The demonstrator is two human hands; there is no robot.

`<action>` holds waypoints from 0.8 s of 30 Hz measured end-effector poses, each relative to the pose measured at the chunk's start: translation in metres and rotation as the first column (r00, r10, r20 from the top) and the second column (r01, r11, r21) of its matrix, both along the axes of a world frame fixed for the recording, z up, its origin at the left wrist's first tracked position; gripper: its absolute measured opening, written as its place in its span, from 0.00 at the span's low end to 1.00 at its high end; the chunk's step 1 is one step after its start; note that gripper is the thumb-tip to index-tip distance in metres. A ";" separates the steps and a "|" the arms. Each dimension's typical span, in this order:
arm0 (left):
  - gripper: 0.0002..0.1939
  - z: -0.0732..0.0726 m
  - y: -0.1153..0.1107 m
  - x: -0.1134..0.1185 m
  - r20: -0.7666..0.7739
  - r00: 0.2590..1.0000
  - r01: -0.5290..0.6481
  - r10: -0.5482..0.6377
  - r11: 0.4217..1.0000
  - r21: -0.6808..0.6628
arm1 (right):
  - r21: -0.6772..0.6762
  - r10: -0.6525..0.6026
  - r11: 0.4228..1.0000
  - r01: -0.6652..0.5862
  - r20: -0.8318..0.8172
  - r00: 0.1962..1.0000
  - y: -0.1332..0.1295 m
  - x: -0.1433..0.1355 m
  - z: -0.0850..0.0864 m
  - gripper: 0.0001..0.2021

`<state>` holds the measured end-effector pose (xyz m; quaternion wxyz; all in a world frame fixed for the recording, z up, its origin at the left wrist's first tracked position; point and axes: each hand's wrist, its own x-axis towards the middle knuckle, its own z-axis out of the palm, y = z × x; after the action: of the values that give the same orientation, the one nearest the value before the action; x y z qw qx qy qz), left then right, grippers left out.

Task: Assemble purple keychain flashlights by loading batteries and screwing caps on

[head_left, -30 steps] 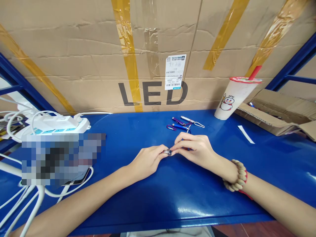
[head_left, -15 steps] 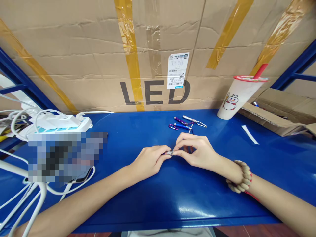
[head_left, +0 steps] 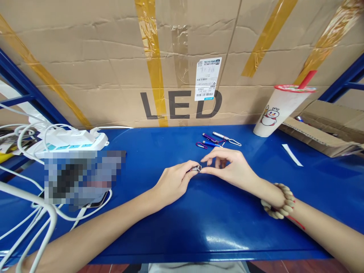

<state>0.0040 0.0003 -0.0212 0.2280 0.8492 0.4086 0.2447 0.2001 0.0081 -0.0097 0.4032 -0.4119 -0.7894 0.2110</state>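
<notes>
Between its thumb and fingers, my left hand pinches a small silvery metal cylinder, whose round end points right. My right hand is beside that end, thumb tip at or very near it, with the index finger raised apart from the thumb and the other fingers loosely curled. Beyond my hands lie a purple penlight, a silver one and a blue one, with small clips and loops attached.
A white cup with a red straw stands at the back right, beside an open cardboard box. A white strip lies before them. At left are a power strip, cables and a phone. A large carton stands behind.
My right hand's index finger has lifted off its thumb and away from the cylinder, whose round end now shows. The whole view has shifted slightly.
</notes>
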 end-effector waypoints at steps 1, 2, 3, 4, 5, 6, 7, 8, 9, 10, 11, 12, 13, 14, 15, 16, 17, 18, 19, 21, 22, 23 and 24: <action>0.11 0.000 0.000 0.000 -0.007 1.000 -0.004 0.004 1.000 0.001 | 0.057 0.032 0.998 -0.032 -0.001 0.999 0.001 0.002 0.001 0.15; 0.11 0.001 -0.001 0.000 -0.015 1.000 -0.005 0.005 1.000 0.004 | 0.104 0.063 0.993 -0.062 0.001 0.998 0.001 0.003 0.001 0.14; 0.12 0.001 -0.001 0.000 -0.022 1.000 -0.002 0.002 1.000 0.007 | 0.140 0.087 0.986 -0.088 0.013 0.996 0.002 0.005 0.001 0.13; 0.12 0.001 -0.001 -0.001 -0.029 1.000 0.006 -0.006 1.000 0.009 | 0.169 0.101 0.980 -0.105 0.030 0.994 0.002 0.005 0.001 0.12; 0.12 0.001 -0.001 -0.001 -0.033 0.999 0.018 -0.018 1.000 0.011 | 0.191 0.106 0.975 -0.113 0.045 0.993 0.001 0.006 0.001 0.12; 0.12 0.001 -0.001 -0.002 -0.034 0.999 0.036 -0.036 0.999 0.010 | 0.200 0.107 0.973 -0.117 0.057 0.993 0.001 0.006 0.001 0.12; 0.12 0.001 -0.001 -0.002 -0.035 0.998 0.061 -0.060 0.998 0.007 | 0.191 0.105 0.975 -0.116 0.068 0.992 0.001 0.006 0.001 0.12; 0.12 0.001 0.000 -0.002 -0.035 0.996 0.088 -0.088 0.996 0.002 | 0.166 0.099 0.980 -0.110 0.074 0.992 0.000 0.005 0.001 0.13; 0.12 0.002 0.000 -0.003 -0.037 0.993 0.113 -0.113 0.994 -0.004 | 0.129 0.093 0.986 -0.103 0.077 0.993 0.000 0.005 0.002 0.14; 0.11 0.002 0.000 -0.003 -0.041 0.990 0.135 -0.135 0.991 -0.010 | 0.090 0.089 0.991 -0.096 0.076 0.993 0.000 0.004 0.002 0.15; 0.11 0.002 0.000 -0.003 -0.045 0.987 0.151 -0.151 0.988 -0.018 | 0.057 0.088 0.994 -0.093 0.073 0.993 -0.001 0.004 0.002 0.16; 0.10 0.003 0.001 -0.004 -0.048 0.986 0.159 -0.160 0.987 -0.027 | 0.034 0.088 0.995 -0.090 0.067 0.994 -0.001 0.004 0.001 0.16; 0.10 0.003 0.001 -0.004 -0.047 0.985 0.163 -0.164 0.986 -0.037 | 0.023 0.087 0.996 -0.089 0.059 0.994 -0.001 0.004 0.001 0.17; 0.10 0.003 0.001 -0.004 -0.041 0.985 0.166 -0.168 0.985 -0.050 | 0.020 0.086 0.996 -0.087 0.051 0.995 -0.001 0.004 0.000 0.17; 0.09 0.003 0.001 -0.005 -0.030 0.985 0.169 -0.171 0.983 -0.066 | 0.019 0.086 0.996 -0.087 0.045 0.995 -0.001 0.003 -0.001 0.16; 0.08 0.002 0.001 -0.005 -0.014 0.985 0.170 -0.171 0.982 -0.081 | 0.018 0.086 0.996 -0.086 0.041 0.996 -0.001 0.003 -0.002 0.16; 0.07 0.002 0.001 -0.005 0.006 0.986 0.168 -0.168 0.981 -0.095 | 0.015 0.085 0.996 -0.086 0.037 0.996 -0.001 0.003 -0.003 0.16; 0.06 0.001 0.001 -0.006 0.027 0.986 0.165 -0.163 0.981 -0.105 | 0.010 0.087 0.996 -0.087 0.033 0.996 -0.001 0.003 -0.003 0.16; 0.05 0.000 0.001 -0.006 0.044 0.986 0.162 -0.158 0.980 -0.112 | 0.006 0.088 0.996 -0.088 0.030 0.996 -0.001 0.003 -0.004 0.16; 0.03 -0.002 0.001 -0.007 0.064 0.986 0.161 -0.154 0.981 -0.111 | 0.000 0.084 0.996 -0.084 0.020 0.996 -0.002 0.001 -0.005 0.15; 0.03 -0.003 0.002 -0.007 0.068 0.985 0.164 -0.157 0.981 -0.107 | -0.002 0.081 0.997 -0.081 0.013 0.997 -0.003 0.000 -0.005 0.15; 0.04 -0.004 0.002 -0.007 0.070 0.985 0.167 -0.160 0.981 -0.100 | -0.005 0.078 0.997 -0.078 0.002 0.997 -0.004 -0.001 -0.005 0.15; 0.04 -0.004 0.002 -0.007 0.074 0.984 0.167 -0.161 0.981 -0.093 | -0.011 0.074 0.997 -0.074 -0.011 0.997 -0.004 -0.002 -0.005 0.15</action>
<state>-0.0031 0.0019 -0.0255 0.3025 0.8592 0.3409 0.2325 0.1979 0.0036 -0.0145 0.3971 -0.3837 -0.8006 0.2327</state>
